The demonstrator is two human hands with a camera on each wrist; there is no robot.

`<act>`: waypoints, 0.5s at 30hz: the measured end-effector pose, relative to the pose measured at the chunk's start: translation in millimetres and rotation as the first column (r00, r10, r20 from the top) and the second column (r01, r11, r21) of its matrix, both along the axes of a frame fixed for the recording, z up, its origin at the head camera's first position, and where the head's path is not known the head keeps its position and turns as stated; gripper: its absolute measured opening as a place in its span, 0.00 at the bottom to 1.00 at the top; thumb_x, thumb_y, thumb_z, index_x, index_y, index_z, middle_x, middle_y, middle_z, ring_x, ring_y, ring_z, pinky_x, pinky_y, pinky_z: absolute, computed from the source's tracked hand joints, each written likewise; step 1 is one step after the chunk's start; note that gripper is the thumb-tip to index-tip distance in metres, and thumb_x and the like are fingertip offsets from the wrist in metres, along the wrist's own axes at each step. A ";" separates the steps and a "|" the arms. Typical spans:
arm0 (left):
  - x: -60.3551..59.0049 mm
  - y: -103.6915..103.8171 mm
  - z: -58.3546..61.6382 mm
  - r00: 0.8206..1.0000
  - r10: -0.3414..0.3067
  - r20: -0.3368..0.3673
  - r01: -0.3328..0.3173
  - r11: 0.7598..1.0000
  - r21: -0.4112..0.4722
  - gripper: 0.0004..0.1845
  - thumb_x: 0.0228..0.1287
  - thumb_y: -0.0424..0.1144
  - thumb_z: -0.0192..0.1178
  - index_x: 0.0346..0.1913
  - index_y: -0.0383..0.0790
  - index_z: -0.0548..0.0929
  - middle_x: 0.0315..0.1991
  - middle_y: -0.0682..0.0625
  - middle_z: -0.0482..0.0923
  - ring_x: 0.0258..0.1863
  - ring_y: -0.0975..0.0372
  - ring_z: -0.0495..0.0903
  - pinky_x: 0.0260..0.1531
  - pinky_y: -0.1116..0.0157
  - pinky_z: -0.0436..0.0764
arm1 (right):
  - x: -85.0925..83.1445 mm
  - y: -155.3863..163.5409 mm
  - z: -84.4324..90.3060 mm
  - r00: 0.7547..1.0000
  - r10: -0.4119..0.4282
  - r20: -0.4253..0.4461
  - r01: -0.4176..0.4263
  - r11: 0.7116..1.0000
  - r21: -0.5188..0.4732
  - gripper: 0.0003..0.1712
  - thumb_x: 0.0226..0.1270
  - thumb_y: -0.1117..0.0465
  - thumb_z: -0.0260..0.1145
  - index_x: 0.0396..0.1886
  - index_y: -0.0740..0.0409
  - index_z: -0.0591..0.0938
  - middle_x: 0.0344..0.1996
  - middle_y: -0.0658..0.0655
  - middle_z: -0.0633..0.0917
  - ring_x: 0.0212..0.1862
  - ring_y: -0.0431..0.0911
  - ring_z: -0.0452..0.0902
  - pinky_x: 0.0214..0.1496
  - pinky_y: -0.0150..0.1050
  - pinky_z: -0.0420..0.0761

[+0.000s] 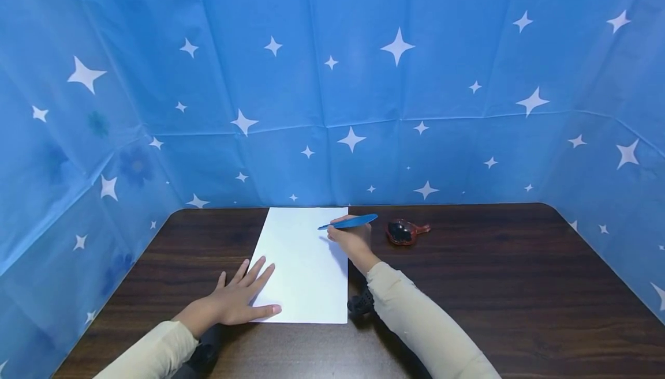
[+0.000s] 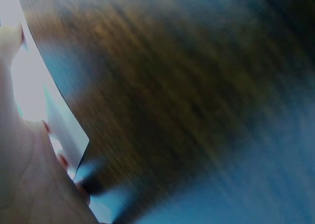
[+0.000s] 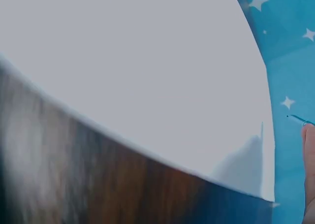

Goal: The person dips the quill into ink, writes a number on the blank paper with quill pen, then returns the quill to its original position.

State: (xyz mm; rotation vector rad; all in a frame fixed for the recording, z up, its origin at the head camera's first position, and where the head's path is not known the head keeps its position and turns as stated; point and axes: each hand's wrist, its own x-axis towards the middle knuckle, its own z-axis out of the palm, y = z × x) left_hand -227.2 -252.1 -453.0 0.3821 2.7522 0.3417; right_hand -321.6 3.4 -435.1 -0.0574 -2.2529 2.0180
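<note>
A white sheet of paper (image 1: 301, 281) lies on the dark wooden table. My right hand (image 1: 358, 245) pinches a blue feather-shaped pen (image 1: 356, 221) over the upper right part of the sheet, its thin tip slanting left. In the right wrist view, the pen's fine point (image 3: 298, 119) juts out past a fingertip (image 3: 309, 133), and a shadow falls on the paper's corner. With fingers spread, my left hand (image 1: 236, 299) rests across the sheet's lower left edge. The left wrist view shows its palm (image 2: 37, 177) close up beside the paper. No marks show on the sheet.
Right of my right hand sits a small glossy reddish-brown object (image 1: 407, 232) with a black face and a short stem. The wooden table (image 1: 499, 286) extends far to the right. A blue curtain (image 1: 363, 90) with white stars stands along the back and sides.
</note>
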 end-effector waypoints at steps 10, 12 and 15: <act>1.8 2.2 6.9 1.000 -0.011 -0.005 0.011 1.000 0.027 0.53 0.56 0.76 0.47 0.77 0.50 0.46 0.78 0.46 0.32 0.75 0.42 0.31 0.59 0.28 0.31 | 2.4 -18.2 -8.1 1.000 -0.019 -0.024 0.019 1.000 -0.005 0.06 0.53 0.70 0.71 0.33 0.66 0.86 0.26 0.59 0.86 0.28 0.47 0.85 0.36 0.38 0.85; 2.7 3.0 8.2 1.000 -0.010 -0.002 0.010 1.000 0.026 0.52 0.57 0.75 0.48 0.77 0.50 0.47 0.78 0.46 0.33 0.74 0.41 0.32 0.59 0.28 0.31 | 3.3 -20.0 -8.1 0.999 -0.030 -0.023 0.030 0.999 0.036 0.05 0.53 0.69 0.71 0.31 0.64 0.86 0.26 0.58 0.87 0.28 0.46 0.85 0.35 0.38 0.84; 5.8 5.9 14.4 1.000 -0.015 0.001 0.015 0.999 0.034 0.51 0.59 0.73 0.49 0.77 0.48 0.47 0.78 0.44 0.34 0.74 0.40 0.33 0.58 0.27 0.31 | 3.9 -20.3 -7.0 0.999 -0.041 -0.024 0.044 0.994 0.098 0.04 0.53 0.68 0.71 0.30 0.61 0.86 0.26 0.56 0.86 0.28 0.46 0.85 0.36 0.37 0.84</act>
